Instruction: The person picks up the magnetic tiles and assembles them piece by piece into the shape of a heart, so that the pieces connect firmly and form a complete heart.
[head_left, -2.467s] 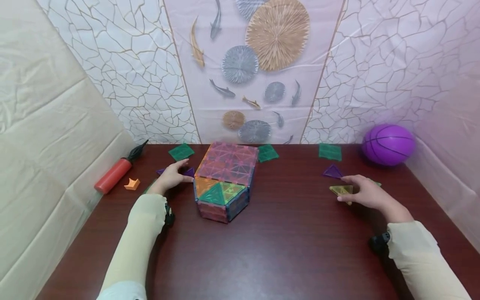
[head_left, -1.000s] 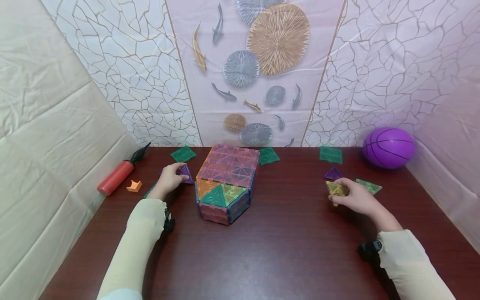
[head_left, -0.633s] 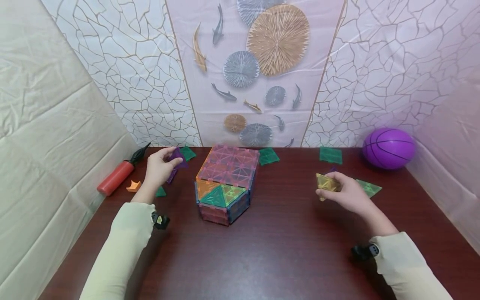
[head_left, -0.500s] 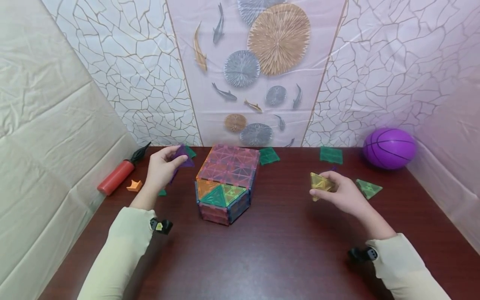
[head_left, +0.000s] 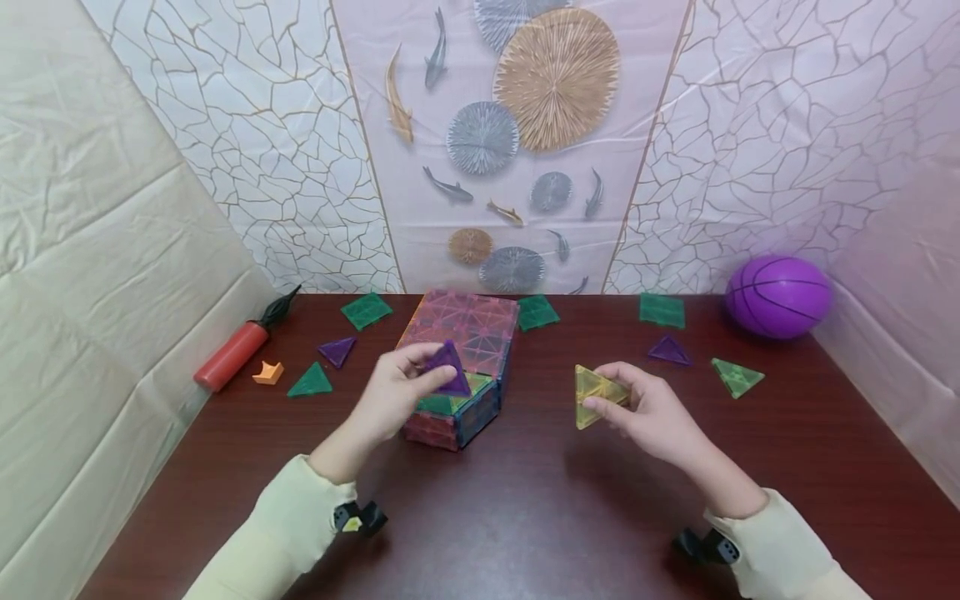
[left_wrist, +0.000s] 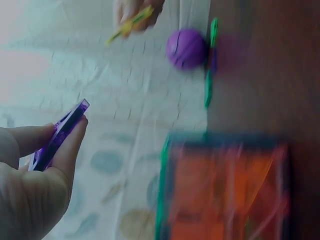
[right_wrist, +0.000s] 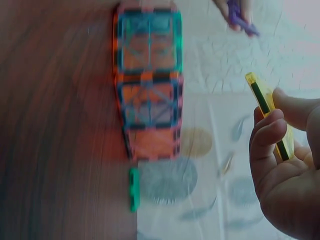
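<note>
Purple tile (head_left: 452, 360) and yellow tile (head_left: 592, 385) both in the air

Left hand (head_left: 393, 387) has the purple one in a narrow thumb-and-finger pinch, clear of the front end of the box (head_left: 472, 321). Right hand (head_left: 651, 417) pinches the yellow one the same way, off to the box's right. Box stands left of the tabletop (head_left: 525, 517)'s middle, reaching near the back edge. Green squares (head_left: 662, 310) lie along that edge, ball (head_left: 778, 297)'s in the back right corner. I'd call this the carrying step, since neither tile is joined to anything. Next move probably calls for squaring up a tile edge, gently
</note>
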